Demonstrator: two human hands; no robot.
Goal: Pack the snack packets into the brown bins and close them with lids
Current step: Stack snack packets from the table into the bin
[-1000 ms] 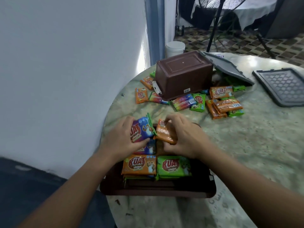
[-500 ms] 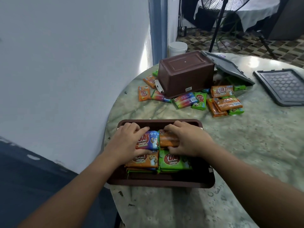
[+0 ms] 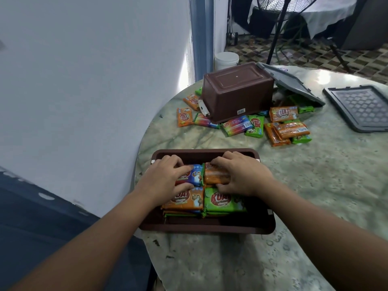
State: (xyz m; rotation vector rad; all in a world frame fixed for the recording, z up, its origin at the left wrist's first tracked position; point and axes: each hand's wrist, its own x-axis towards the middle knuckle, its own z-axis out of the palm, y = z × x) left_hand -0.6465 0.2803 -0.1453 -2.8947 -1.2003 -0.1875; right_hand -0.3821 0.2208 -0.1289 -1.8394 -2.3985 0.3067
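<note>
Left hand: your left hand has its fingers curled over a blue packet, thumb pinching its near edge, in the far row of the near bin.
Right hand: your right hand is curled round an orange packet just beside the blue one.
Near bin: partly filled; an orange-fronted stack and a green-fronted stack fill the near row, with room left along the front wall.
Second bin: the other brown bin lies upside down on the surface, unpacked.
Loose packets: a scatter of packets lies round it, waiting.
Lids: two grey lids, one propped and one flat, both unfitted.
Progress: I'd judge you under halfway.
</note>
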